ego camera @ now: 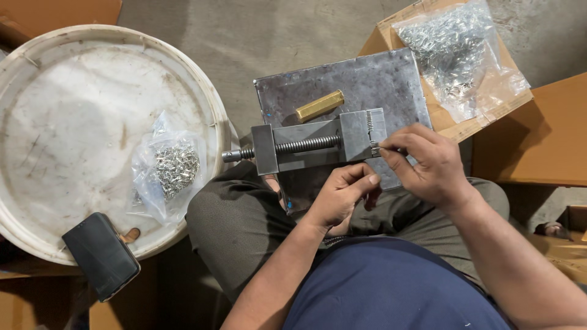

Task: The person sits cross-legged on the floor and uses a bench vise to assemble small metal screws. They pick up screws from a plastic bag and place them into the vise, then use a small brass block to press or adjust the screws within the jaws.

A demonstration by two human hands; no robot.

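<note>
Head view: you're on concrete floor, steel plate (367,79) across lap, small vise (318,144) on it. Right hand (428,165) pinching tiny metal pin (380,146) at vise's toothed end; left hand (341,195) loosely curled just below, holding nothing visible. Brass hex bar (320,105) above fingers. Clear bag of pins (458,52) on cardboard upper right, smaller bag (168,168) on white lid (55,122) left, dark phone (101,255) at its rim. Cardboard boxes crowd right side.

The steel plate (379,82) on the lap is crowded: a small vise (318,143) spans it, a brass hex bar (320,105) just behind. Bare plate lies behind the bar. Both hands (428,165) close off the vise's near right end; cardboard boxes (538,134) hem the right.
</note>
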